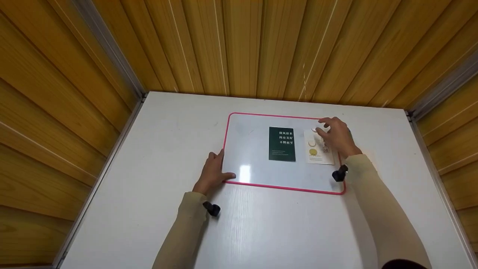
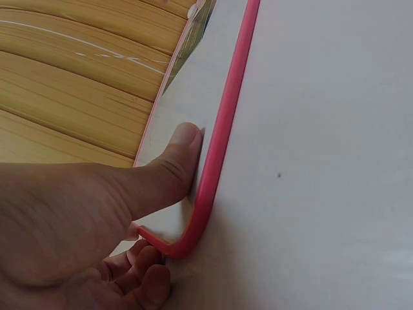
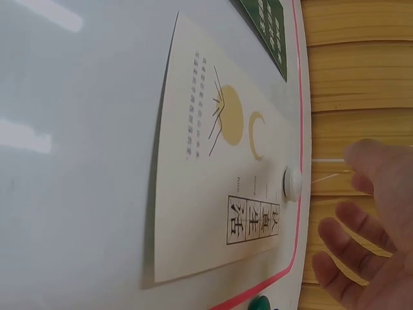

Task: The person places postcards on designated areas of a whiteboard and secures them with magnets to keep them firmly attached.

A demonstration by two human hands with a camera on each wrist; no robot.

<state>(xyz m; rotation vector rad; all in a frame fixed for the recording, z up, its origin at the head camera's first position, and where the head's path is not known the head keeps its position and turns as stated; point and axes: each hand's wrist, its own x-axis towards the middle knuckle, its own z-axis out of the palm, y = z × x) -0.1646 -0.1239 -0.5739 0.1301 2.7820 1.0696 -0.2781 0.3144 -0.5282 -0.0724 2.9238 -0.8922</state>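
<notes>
A whiteboard (image 1: pixel 254 172) with a pink-red frame lies on the white table. My left hand (image 1: pixel 214 168) holds its near left corner, thumb on the face and fingers curled at the frame, as the left wrist view also shows. A cream card (image 3: pixel 193 213) with a gold disc, a crescent and printed characters lies on the board's right part. A round white magnet (image 3: pixel 293 183) sits at the card's top edge. My right hand (image 1: pixel 338 136) hovers over that spot with bent, spread fingers, apart from the magnet in the right wrist view.
A dark green card (image 1: pixel 282 153) with white characters lies on the board left of the cream card. Just past the board's frame is a small green round thing (image 3: pixel 259 302). Yellow wood-look panels (image 1: pixel 242 48) rise behind the table's far edge.
</notes>
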